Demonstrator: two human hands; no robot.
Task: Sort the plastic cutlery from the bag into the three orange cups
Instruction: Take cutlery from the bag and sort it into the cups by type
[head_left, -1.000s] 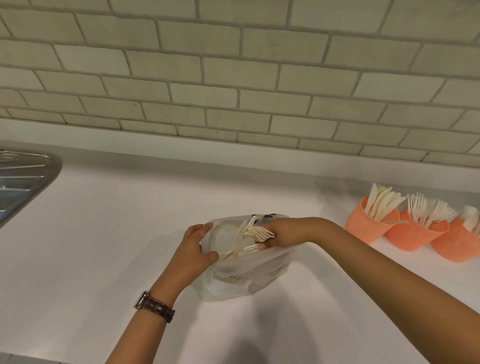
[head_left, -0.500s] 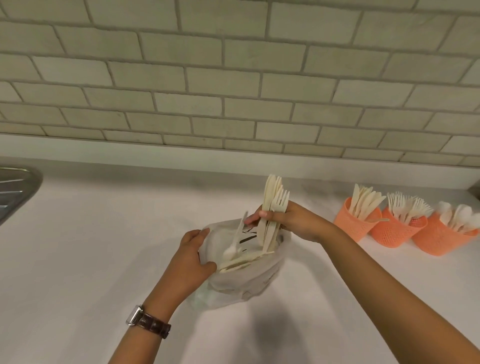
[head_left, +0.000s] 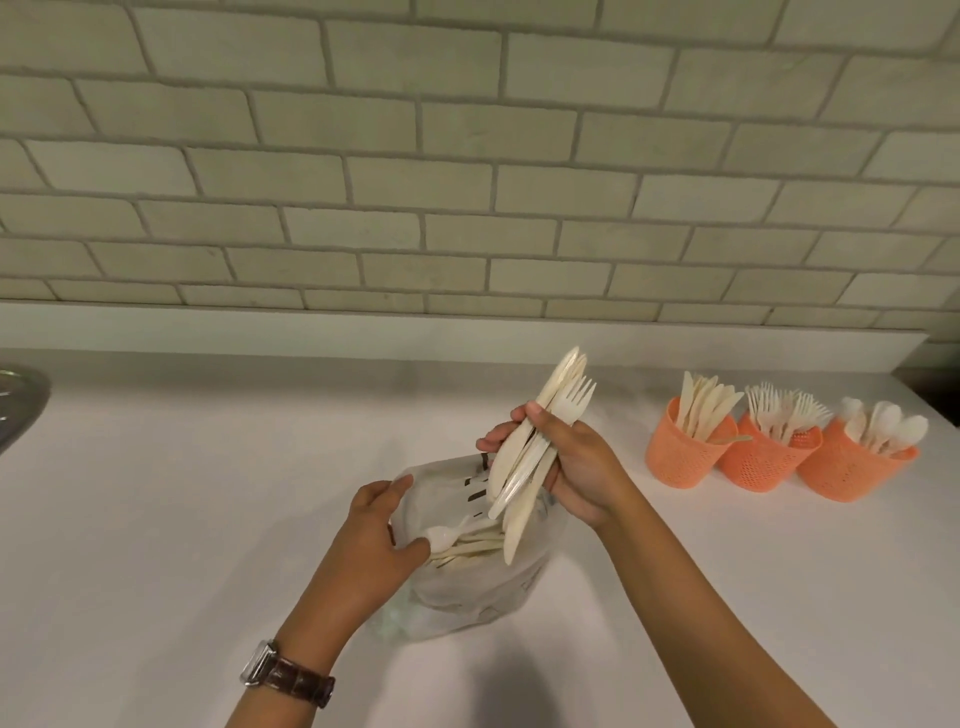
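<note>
A clear plastic bag (head_left: 483, 597) with several cream plastic pieces inside sits on the white counter. My left hand (head_left: 376, 540) grips the bag's left rim. My right hand (head_left: 566, 462) holds a bundle of cream cutlery (head_left: 535, 452) just above the bag's mouth, fork tines and knife tips pointing up and away. To the right stand three orange mesh cups in a row: the left cup (head_left: 680, 457) holds knives, the middle cup (head_left: 763, 462) forks, the right cup (head_left: 852, 467) spoons.
The white counter (head_left: 182, 519) runs back to a brick-tiled wall (head_left: 467, 182). A metal sink edge (head_left: 21, 405) shows at the far left. A dark object (head_left: 935, 389) sits at the far right behind the cups.
My right hand has lifted a bundle of cutlery out of the bag and raised it upright above the opening. My left hand has kept its hold on the bag's rim.
</note>
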